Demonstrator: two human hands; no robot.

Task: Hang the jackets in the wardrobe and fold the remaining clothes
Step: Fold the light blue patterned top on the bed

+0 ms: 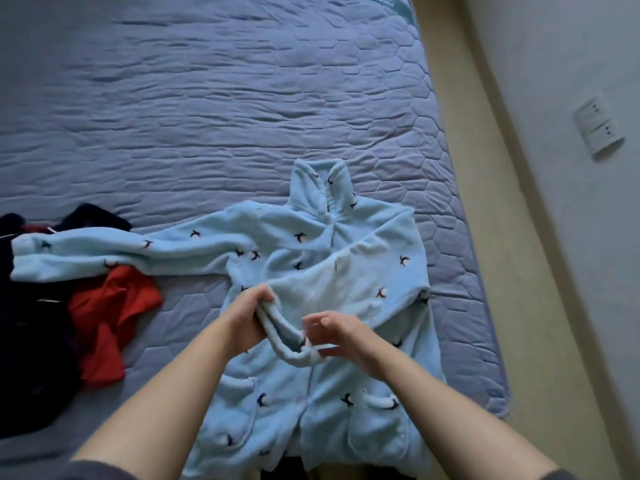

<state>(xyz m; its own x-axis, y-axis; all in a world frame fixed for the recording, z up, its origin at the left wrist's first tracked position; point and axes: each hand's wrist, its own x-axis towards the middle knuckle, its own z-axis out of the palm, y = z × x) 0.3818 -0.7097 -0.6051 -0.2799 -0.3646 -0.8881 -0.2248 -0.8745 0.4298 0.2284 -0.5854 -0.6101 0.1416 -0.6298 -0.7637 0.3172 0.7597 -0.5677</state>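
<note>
Quilted bed [207,98] carrying everything. Pale blue fleece top [346,271] lying near, centre-right. Clothes pile [114,306] sitting left, outstretched sleeve [121,251] draping over it. Folded sleeve [311,289] crossing chest. Left hand [249,320] gripping its cuff; right hand [343,337] hovering beside, fingers loosely spread, blurred. Risk: bulky fleece springing open on release; outstretched sleeve dragging pile.

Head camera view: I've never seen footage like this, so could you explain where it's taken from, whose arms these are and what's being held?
There is no machine here. One camera worn on a person's head looks down at their own bare hands. On the blue quilted bed cover lies a light blue fleece robe, with one sleeve folded across its chest. The left hand grips that sleeve's cuff. The right hand is open beside it. A red garment and dark clothes lie at the left.
</note>
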